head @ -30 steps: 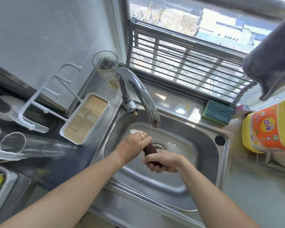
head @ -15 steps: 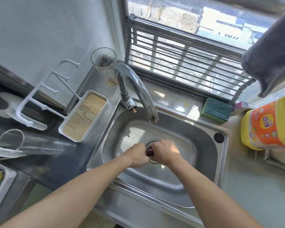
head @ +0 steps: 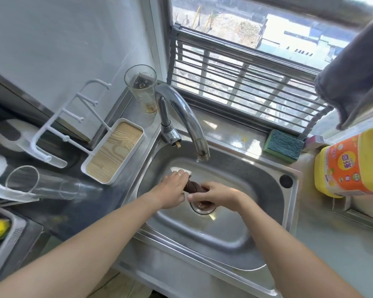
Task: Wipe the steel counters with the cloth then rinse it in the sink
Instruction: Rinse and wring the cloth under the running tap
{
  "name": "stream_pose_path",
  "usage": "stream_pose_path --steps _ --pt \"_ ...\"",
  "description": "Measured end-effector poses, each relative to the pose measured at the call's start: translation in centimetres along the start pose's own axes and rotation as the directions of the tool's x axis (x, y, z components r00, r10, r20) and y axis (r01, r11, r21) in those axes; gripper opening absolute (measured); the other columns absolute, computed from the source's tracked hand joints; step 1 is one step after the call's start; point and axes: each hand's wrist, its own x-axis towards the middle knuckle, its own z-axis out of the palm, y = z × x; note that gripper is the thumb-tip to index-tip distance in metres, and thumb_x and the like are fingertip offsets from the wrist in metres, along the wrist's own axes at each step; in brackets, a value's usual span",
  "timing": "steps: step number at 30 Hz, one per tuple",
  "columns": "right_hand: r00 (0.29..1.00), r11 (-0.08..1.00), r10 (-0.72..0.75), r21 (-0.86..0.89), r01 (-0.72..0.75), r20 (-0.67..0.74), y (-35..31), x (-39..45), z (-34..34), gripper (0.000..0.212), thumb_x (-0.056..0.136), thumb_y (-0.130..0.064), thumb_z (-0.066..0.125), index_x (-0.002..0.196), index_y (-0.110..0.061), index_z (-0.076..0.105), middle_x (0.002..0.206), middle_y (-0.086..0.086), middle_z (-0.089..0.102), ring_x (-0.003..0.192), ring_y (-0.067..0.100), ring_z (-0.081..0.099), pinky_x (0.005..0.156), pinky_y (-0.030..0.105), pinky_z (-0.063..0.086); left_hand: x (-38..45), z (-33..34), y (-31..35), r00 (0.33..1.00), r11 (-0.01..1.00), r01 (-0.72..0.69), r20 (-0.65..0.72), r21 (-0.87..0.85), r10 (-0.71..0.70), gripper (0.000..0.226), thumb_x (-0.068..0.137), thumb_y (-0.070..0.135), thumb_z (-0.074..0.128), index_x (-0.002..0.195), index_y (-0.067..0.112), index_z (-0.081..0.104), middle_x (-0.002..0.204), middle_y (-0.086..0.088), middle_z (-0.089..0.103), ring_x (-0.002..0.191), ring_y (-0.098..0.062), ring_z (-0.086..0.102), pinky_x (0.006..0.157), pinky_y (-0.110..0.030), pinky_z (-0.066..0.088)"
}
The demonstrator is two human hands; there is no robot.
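A dark brown cloth [head: 193,186], twisted into a tight roll, is held over the drain [head: 202,208] of the steel sink [head: 224,233]. My left hand [head: 173,190] grips its left end and wears a ring. My right hand [head: 218,194] grips its right end, and that end hangs just above the drain. The curved steel faucet [head: 185,117] arches over the basin, its spout behind and above my hands. No water stream shows at the spout.
A white tray with a wood-grain insert [head: 114,151] and a white peg rack [head: 69,117] stand left of the sink. A glass [head: 141,88] stands behind the faucet, another glass [head: 41,186] lies on its side. A green sponge [head: 283,145] and a yellow detergent jug [head: 351,164] sit at the right.
One second ago the cloth was under a thin stream at the spout. Both hands then dropped over the drain and have since drawn apart, showing more of the twisted cloth.
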Motion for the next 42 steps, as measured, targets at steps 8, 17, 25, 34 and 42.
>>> stream_pose_path --steps 8,17,25,34,42 --pt "0.845 0.88 -0.032 0.416 -0.23 0.534 0.8 -1.1 2.5 0.02 0.096 -0.028 0.071 0.106 -0.012 0.064 0.1 0.015 0.074 0.075 0.021 0.074 0.064 0.027 0.06 -0.6 1.5 0.2 0.853 0.905 -0.257 -0.359 0.34 0.378 0.027 0.085 0.007 0.049 0.11 0.016 0.055 0.108 -0.006 0.054 0.093 -0.026 0.052 0.076 -0.039 0.044" --pt "0.97 0.707 -0.063 -0.696 -0.123 -0.236 -1.0 0.3 3.8 0.015 0.086 -0.036 0.063 0.087 -0.021 0.062 0.096 0.005 0.069 0.086 0.029 0.064 0.067 0.03 0.043 -1.1 0.4 3.5 0.993 0.975 0.108 0.035 0.193 -0.117 0.014 0.087 0.021 0.059 0.094 0.012 0.066 0.098 -0.015 0.07 0.092 -0.039 0.069 0.066 -0.035 0.043" --pt "0.934 0.452 -0.266 -0.887 -0.098 -0.239 -0.4 0.0 3.0 0.027 0.095 -0.031 0.054 0.103 -0.015 0.073 0.11 0.013 0.074 0.101 0.037 0.071 0.071 0.033 0.042 -1.4 1.3 4.4 0.904 0.661 0.42 0.349 -0.622 -0.245 0.022 0.072 0.013 0.061 0.056 0.016 0.044 0.055 -0.005 0.044 0.049 -0.02 0.036 0.045 -0.025 0.026" --pt "0.948 0.568 -0.192 -0.817 -0.102 -0.252 -1.2 0.0 2.2 0.023 0.092 -0.031 0.058 0.109 -0.019 0.068 0.109 0.008 0.071 0.102 0.034 0.069 0.072 0.035 0.046 -1.9 0.6 2.5 0.861 0.462 0.453 0.509 -0.763 -0.003 0.015 0.082 0.014 0.063 0.083 0.017 0.049 0.064 -0.001 0.041 0.05 -0.012 0.035 0.046 -0.023 0.025" --pt "0.969 0.977 -0.093 -0.21 0.044 -0.227 -0.2 -1.9 1.1 0.049 0.083 -0.063 0.075 0.101 -0.02 0.058 0.095 0.0 0.067 0.08 0.013 0.059 0.065 0.028 0.042 -0.6 1.8 2.6 0.703 -0.119 0.444 0.428 -0.888 -0.569 0.062 0.069 0.045 0.066 0.123 0.019 0.049 0.123 -0.009 0.059 0.111 -0.025 0.061 0.089 -0.043 0.054"
